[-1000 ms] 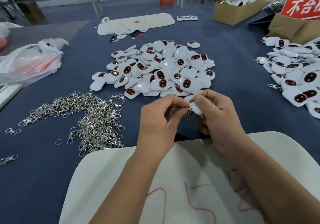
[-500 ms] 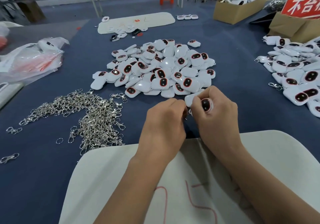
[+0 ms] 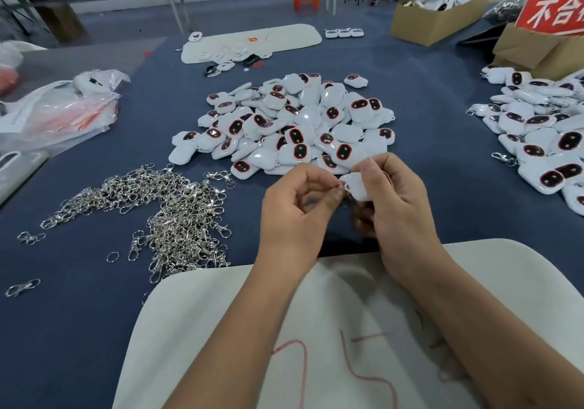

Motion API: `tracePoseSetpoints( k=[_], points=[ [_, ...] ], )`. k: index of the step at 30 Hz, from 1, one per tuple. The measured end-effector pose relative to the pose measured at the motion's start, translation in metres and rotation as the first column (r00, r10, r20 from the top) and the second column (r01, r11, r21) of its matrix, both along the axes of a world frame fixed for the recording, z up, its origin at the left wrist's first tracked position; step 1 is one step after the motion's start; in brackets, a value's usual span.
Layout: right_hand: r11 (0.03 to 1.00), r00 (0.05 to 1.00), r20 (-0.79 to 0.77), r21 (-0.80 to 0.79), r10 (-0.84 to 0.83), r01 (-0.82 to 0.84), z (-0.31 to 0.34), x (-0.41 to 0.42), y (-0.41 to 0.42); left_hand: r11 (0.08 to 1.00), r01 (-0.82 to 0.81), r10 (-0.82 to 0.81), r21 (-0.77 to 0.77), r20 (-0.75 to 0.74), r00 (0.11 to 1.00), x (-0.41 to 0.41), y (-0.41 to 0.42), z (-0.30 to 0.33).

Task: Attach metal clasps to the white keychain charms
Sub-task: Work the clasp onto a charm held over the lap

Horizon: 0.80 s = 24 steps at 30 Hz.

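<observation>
Listing items across the blue table (image 3: pixel 442 162), left edge to right.

Plastic bags (image 3: pixel 60 111): lying at the upper left, crumpled, with red and white contents showing through.

Loose metal clasps (image 3: pixel 164 215): lying in a wide silver heap at the lower left, with a few strays (image 3: pixel 23 287) apart near the left edge.

Unfinished white charms (image 3: pixel 294 127): lying in a pile at the upper centre, many showing dark oval faces rimmed in red.

White mat (image 3: pixel 347 329): lying at the bottom centre under both forearms, marked with red lines.

Left hand (image 3: pixel 297 215): hovering at centre frame, fingers curled inward, thumb and forefinger pinching a small metal clasp (image 3: pixel 342 188) at their tips. Little of the clasp is showing; whether its ring is through the charm cannot be told.

Right hand (image 3: pixel 395 200): hovering just right of the left hand, fingers curled and gripping one white charm (image 3: pixel 358 184), thumb lying over its top. The charm is showing its plain white side, with its left corner touching the clasp at the left fingertips.

Finished charms (image 3: pixel 543 136): lying in a second pile at the right edge, several with clasps showing.

Cardboard boxes (image 3: pixel 439 23): standing at the upper right, one holding more white pieces, beside a red sign (image 3: pixel 556 10) with white characters.
</observation>
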State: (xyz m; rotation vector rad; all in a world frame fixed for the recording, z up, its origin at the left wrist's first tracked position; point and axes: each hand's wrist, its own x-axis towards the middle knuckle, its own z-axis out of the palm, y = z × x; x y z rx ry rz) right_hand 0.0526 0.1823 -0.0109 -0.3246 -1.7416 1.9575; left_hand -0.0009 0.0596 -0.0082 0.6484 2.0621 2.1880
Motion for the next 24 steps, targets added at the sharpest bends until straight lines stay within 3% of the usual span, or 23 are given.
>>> tracePoseSetpoints(
  k=[6, 10, 14, 19, 24],
  points=[
    [0.994, 0.994, -0.021, -0.017, 0.104, -0.104, -0.003, -0.002, 0.001, 0.991, -0.07, 0.056, 0.116, 0.117, 0.992, -0.001, 0.001, -0.002],
    [0.969, 0.973, -0.051, -0.098, 0.223, -0.227, -0.003, -0.001, 0.002, 0.986, -0.129, 0.116, 0.108, 0.119, 0.986, -0.002, -0.001, -0.002],
    [0.966, 0.968, -0.042, -0.06, 0.248, -0.25, -0.005, 0.0, 0.004, 0.982, -0.173, 0.165, 0.069, 0.112, 0.98, -0.003, -0.003, -0.001],
    [0.975, 0.975, -0.057, 0.056, 0.217, -0.214, -0.004, 0.001, 0.001, 0.942, -0.266, 0.209, -0.203, -0.264, 0.942, -0.001, -0.009, 0.001],
    [0.966, 0.981, -0.057, 0.197, 0.183, -0.168, -0.006, 0.003, -0.003, 0.81, -0.426, 0.102, -0.403, -0.618, 0.779, -0.004, -0.012, 0.005]
  ],
)
